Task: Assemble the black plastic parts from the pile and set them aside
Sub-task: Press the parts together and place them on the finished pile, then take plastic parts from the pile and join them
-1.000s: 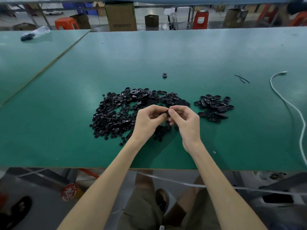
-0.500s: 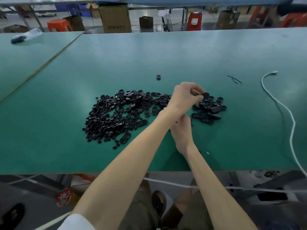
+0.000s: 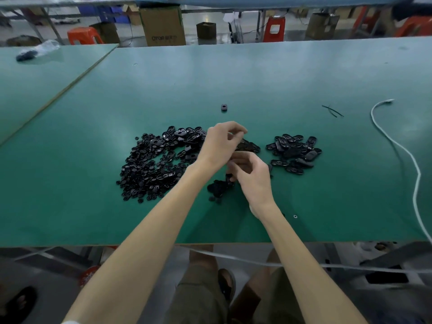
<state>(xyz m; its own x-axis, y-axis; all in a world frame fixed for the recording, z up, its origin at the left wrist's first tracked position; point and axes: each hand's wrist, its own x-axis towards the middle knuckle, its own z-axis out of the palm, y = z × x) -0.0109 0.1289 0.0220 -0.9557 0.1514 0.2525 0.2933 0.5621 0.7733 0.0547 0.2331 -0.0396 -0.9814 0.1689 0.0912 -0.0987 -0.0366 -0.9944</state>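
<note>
A big pile of loose black plastic parts (image 3: 152,164) lies on the green table (image 3: 233,78), oval shells at its far side and small round pieces nearer me. A smaller heap of assembled oval parts (image 3: 294,150) sits to its right. My left hand (image 3: 222,143) hovers over the big pile's right end, fingers loosely curled, nothing visible in them. Just below it, my right hand (image 3: 253,176) has its fingers curled, pinching a small black part at a little cluster of round pieces (image 3: 217,188).
A single black part (image 3: 224,107) lies alone farther back. Thin black strips (image 3: 333,111) and a white cord (image 3: 397,146) lie at the right. A tiny ring (image 3: 295,216) sits near the front edge. Boxes and orange stools stand beyond the table.
My left hand reached right to the assembled heap, left the part there, and has come back over the big pile. My right hand dropped to the small round pieces.
</note>
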